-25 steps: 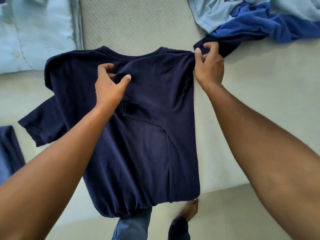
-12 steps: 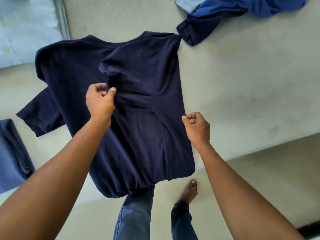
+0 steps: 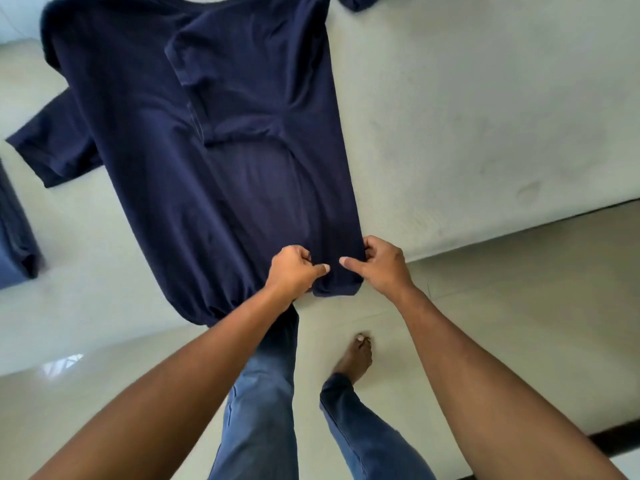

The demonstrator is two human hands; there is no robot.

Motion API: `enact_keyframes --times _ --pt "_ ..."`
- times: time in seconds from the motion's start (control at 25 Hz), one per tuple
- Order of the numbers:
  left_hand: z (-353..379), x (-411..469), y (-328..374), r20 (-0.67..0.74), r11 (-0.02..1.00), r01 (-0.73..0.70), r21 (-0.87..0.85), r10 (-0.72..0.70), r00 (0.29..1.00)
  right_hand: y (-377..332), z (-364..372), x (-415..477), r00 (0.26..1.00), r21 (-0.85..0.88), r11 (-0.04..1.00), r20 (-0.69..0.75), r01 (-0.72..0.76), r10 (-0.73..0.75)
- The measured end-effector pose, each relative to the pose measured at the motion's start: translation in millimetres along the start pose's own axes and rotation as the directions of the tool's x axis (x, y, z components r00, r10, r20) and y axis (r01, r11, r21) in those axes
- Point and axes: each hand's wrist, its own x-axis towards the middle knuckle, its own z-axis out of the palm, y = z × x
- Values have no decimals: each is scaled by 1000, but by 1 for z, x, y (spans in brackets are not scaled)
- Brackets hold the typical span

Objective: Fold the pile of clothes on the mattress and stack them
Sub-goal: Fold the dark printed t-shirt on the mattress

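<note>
Head cam, looking straight down. Both arms reach in from the bottom of the frame and meet near the middle, just below centre. The left hand (image 3: pixel 294 271) comes in from 7 o'clock with its fingers curled under and its thumb sticking out toward 3 o'clock, pinching the bottom hem of the navy t-shirt (image 3: pixel 194 133). The right hand (image 3: pixel 381 268) comes in from 5 o'clock, fingers curled round the shirt's lower right corner and thumb pointing back toward 9 o'clock, so the two thumbs almost meet tip to tip.

The shirt lies flat on the pale mattress (image 3: pixel 485 116), running from 12 o'clock down to the hands. Its right side is folded in over the middle with the sleeve tucked across, and the other sleeve sticks out flat at 9 o'clock. The hem droops a bit over the mattress's near edge.

A folded blue cloth (image 3: pixel 14 237) sits at the far 9 o'clock edge, and a scrap of dark cloth (image 3: pixel 360 0) pokes in at 12. Below, there are blue jeans (image 3: pixel 263 393) and a bare foot (image 3: pixel 356 355) on the shiny floor (image 3: pixel 519 323).
</note>
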Motion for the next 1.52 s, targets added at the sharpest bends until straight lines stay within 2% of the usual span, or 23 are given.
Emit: enact_keyframes --times 0.04,0.08,0.16,0.2,0.28,0.36,0.44,0.48,0.56,0.6,0.72,0.8,0.92,1.0,1.12,1.24,1.32,1.4,1.48,1.52 --pt "16 -9 -14 -13 999 -18 40 19 1000 13 1 -8 999 -24 999 36 21 -20" --pt "27 -13 -27 -9 999 -37 10 37 999 24 1 -13 999 -37 999 37 40 -38" --pt "43 -17 -47 -1 991 -47 -122 47 999 44 0 -20 997 -13 999 -51 52 -53" --pt "47 -21 -53 -22 992 -55 -118 53 998 51 -1 -24 992 -24 998 -106 62 -64" --pt "51 -23 -62 -71 996 -87 -16 86 994 58 0 -30 984 -136 988 -156 70 -91" --pt "45 -20 -59 -41 987 -88 132 94 995 55 -1 -33 977 -261 965 -200 18 -72" --pt "31 -23 -45 -2 939 -72 337 77 997 42 -6 -34 953 -317 948 -286 0 -95" --pt "20 -23 -37 6 927 -50 371 52 999 30 -10 -33 941 -324 946 -313 21 -128" --pt "-8 -20 -18 -9 961 -26 276 29 1000 -1 -19 -24 936 -332 939 -295 89 -193" --pt "-28 -13 -8 -61 981 -35 193 47 997 -19 -22 -15 937 -354 925 -255 139 -238" --pt "-99 33 14 -366 992 -121 20 120 923 -75 -23 21 890 -451 831 -153 324 -430" --pt "-155 77 22 -522 988 -133 -85 70 850 -122 -9 51 818 -500 744 -113 444 -564" --pt "-215 102 61 -599 960 -223 -169 79 797 -186 30 89 700 -540 615 -66 575 -711" --pt "-244 110 98 -610 942 -289 -172 129 782 -222 61 112 674 -570 555 -3 606 -739" --pt "-271 132 137 -546 926 -309 -216 148 824 -249 96 130 688 -645 508 38 571 -725" --pt "-292 156 160 -419 954 -257 -155 172 891 -258 105 139 623 -560 551 -77 618 -778" --pt "-298 163 166 -366 940 -242 -242 142 920 -260 100 135 589 -440 542 -38 716 -807" --pt "-303 166 167 -332 875 -241 -420 99 938 -264 82 135 586 -342 552 -5 760 -810" --pt "-306 168 164 -186 771 -201 -604 109 977 -270 46 155 598 -329 626 -193 707 -777" --pt "-309 169 164 -88 761 -169 -626 147 985 -273 22 173 595 -359 676 -322 643 -737"
